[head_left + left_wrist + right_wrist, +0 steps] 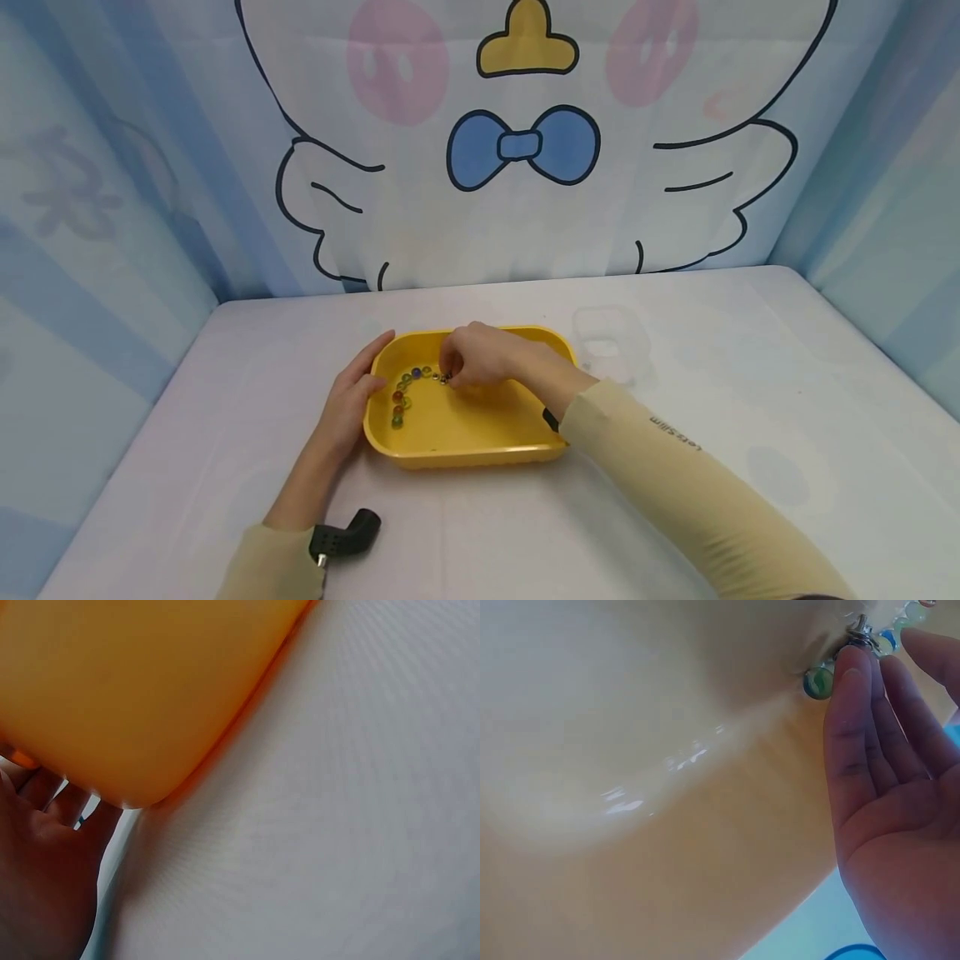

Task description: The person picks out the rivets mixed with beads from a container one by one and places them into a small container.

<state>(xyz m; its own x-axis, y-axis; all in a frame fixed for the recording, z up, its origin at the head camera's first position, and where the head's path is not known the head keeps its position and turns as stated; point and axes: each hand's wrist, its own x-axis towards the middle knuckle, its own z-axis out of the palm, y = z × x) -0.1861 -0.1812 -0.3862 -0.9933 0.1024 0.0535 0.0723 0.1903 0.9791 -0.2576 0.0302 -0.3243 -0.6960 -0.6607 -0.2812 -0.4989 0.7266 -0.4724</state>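
Note:
A shallow yellow tray (480, 454) sits on the table. My left hand (351, 400) grips its left side, the thumb at the rim and the fingers along the outer wall, as the left wrist view (45, 862) also shows. Several glass marbles (397, 410) form a curved row in the tray's left part. My right hand (480, 358) reaches down inside the tray at the row's far end. In the right wrist view its fingertips touch small shiny metal pieces (861, 631), the thumb apart from the fingers. A green-streaked marble (818, 683) lies beside the fingertips.
A clear plastic container (611, 342) stands on the table behind the tray's right end. The white table (750, 358) runs back to a printed cloth wall (517, 225), with more cloth on both sides.

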